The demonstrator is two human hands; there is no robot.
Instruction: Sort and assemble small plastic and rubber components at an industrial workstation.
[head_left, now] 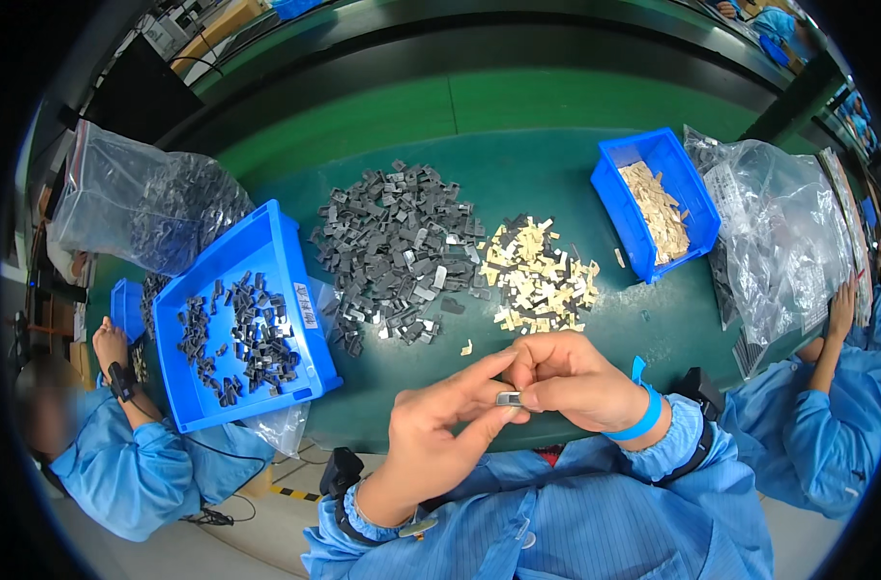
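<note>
Both my hands meet close to my chest, over the near edge of the green table. Between finger and thumb, my left hand [438, 425] pinches a small dark grey plastic piece [508, 398] with a lighter face. From the other side, the closed fingertips of my right hand [587, 389] press at the same piece; whether they hold a second part is hidden. Just beyond lies a pile of small cream-coloured flat pieces [532, 266] mixed with dark ones. Left of it spreads a larger heap of black plastic pieces [392, 242].
A blue bin [336, 379] with black pieces stands at left, beside a clear bag [112, 208] of dark parts. At right, a blue bin [609, 184] holds tan strips, next to another plastic bag [779, 232]. Co-workers in blue sit left [121, 474] and right [798, 416].
</note>
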